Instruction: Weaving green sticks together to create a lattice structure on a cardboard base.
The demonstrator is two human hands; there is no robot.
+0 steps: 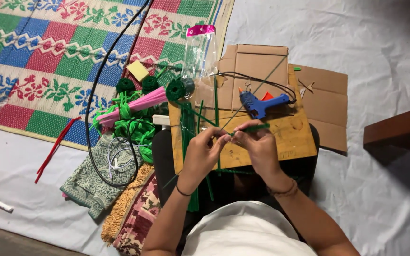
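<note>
**2 hands on 1 green stem**

Head view: the left hand (204, 152) and right hand (259, 144) meet over a wooden board (295, 137) on the lap. Both sets of fingers are pinched shut on a thin green stem (251, 128) between them. It looks light and bendy, likely fuzzy; best gripped close to the working point. A blue glue gun (260, 104) lies just beyond, its cable nearby. Green pieces (136, 125), pink paper (134, 106) and cardboard (326, 102) crowd the floor.

The blue glue gun (262, 103) and its cord block the board's (300, 137) far edge; its right corner looks free
</note>
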